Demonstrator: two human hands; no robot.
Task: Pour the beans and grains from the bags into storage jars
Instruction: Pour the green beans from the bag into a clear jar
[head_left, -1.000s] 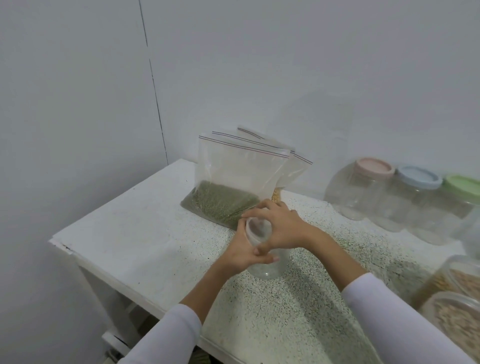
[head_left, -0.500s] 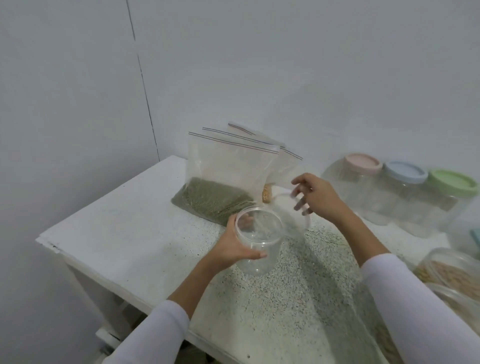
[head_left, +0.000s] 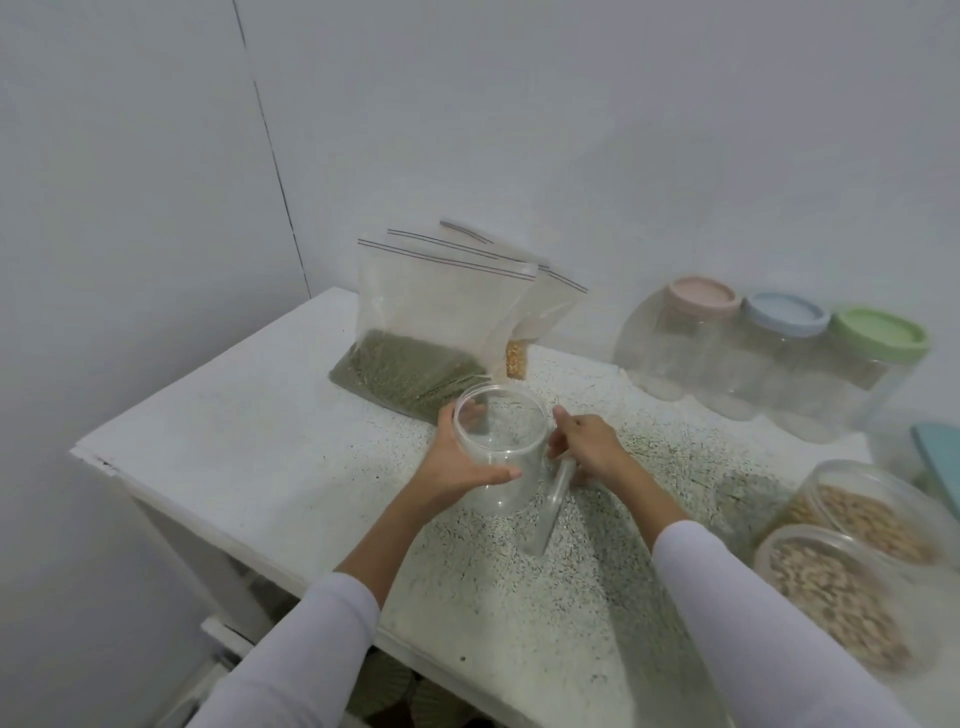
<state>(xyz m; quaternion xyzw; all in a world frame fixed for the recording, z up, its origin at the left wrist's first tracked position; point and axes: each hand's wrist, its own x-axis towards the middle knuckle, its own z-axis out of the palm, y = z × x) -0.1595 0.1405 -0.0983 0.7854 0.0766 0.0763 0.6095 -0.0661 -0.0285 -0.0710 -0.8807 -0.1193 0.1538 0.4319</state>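
Note:
An empty clear jar (head_left: 501, 457) stands uncovered on the white speckled table (head_left: 218, 441). My left hand (head_left: 460, 457) grips its left side. Just right of the jar, my right hand (head_left: 584, 441) holds the jar's clear lid (head_left: 553, 501) on edge, its lower rim at the tabletop. Behind the jar a zip bag of green beans (head_left: 415, 364) leans upright against the wall. More zip bags (head_left: 540, 301) stand behind it, one showing yellow grains at its bottom.
Three empty clear jars with a pink lid (head_left: 702, 297), a blue lid (head_left: 784, 314) and a green lid (head_left: 879, 335) line the back right. Two filled jars (head_left: 852, 571) lie at the right edge, beside a teal lid (head_left: 940, 467). The table's edge runs front left.
My right hand lifted the clear lid off the jar, swung it right, then brought it down beside the jar. My left hand kept hold of the jar.

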